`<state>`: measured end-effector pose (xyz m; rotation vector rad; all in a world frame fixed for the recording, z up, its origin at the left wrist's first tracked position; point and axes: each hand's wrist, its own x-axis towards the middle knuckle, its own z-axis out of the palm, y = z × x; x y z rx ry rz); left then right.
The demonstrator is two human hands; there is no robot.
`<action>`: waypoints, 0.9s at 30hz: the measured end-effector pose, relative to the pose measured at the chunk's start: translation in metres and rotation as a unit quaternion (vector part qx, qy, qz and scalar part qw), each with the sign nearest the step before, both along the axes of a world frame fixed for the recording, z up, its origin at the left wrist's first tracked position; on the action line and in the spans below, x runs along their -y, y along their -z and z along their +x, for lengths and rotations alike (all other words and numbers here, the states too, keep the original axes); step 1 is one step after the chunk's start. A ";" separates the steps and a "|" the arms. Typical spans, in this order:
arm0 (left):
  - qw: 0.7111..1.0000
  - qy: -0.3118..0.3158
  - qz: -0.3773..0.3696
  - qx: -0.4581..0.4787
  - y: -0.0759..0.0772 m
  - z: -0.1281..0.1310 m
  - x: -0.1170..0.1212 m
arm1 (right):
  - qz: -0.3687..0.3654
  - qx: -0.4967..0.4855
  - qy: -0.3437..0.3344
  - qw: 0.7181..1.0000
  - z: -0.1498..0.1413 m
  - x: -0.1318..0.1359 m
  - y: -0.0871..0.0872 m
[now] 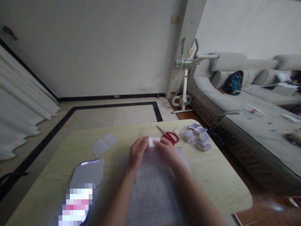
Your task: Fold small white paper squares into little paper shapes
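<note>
Between my two hands is a small folded piece of white paper (pixel 154 141), held just above the far end of a large printed sheet (pixel 152 194). My left hand (pixel 138 151) pinches its left edge. On the right edge my right hand (pixel 166 150) grips it, thumb lying over the front. Red-handled scissors (pixel 171 137) lie just beyond my right hand, blades pointing away to the left. Several folded paper shapes (pixel 199 137) are clustered to the right of the scissors. A creased paper sheet (pixel 104 145) rests left of my left hand.
A stack of paper (pixel 88 174) and a phone with a blurred lit screen (pixel 76 204) lie at the left of the wooden table (pixel 216 175). Past its right edge stands a grey sofa (pixel 265 125) with a blue bag (pixel 234 83). White exercise equipment (pixel 185 81) stands by the wall.
</note>
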<state>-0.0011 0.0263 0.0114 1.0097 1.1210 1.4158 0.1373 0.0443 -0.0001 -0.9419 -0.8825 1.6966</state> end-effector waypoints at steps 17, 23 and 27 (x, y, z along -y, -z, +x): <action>0.984 -0.023 0.034 -0.174 0.005 0.002 0.000 | 0.080 0.214 0.085 0.970 0.003 0.000 -0.008; 0.989 -0.031 0.006 -0.142 0.005 0.003 -0.002 | 0.120 0.248 0.070 0.959 0.006 -0.003 -0.001; 0.991 -0.031 0.004 -0.132 0.007 0.002 -0.003 | 0.146 0.264 0.069 0.951 0.004 -0.004 0.003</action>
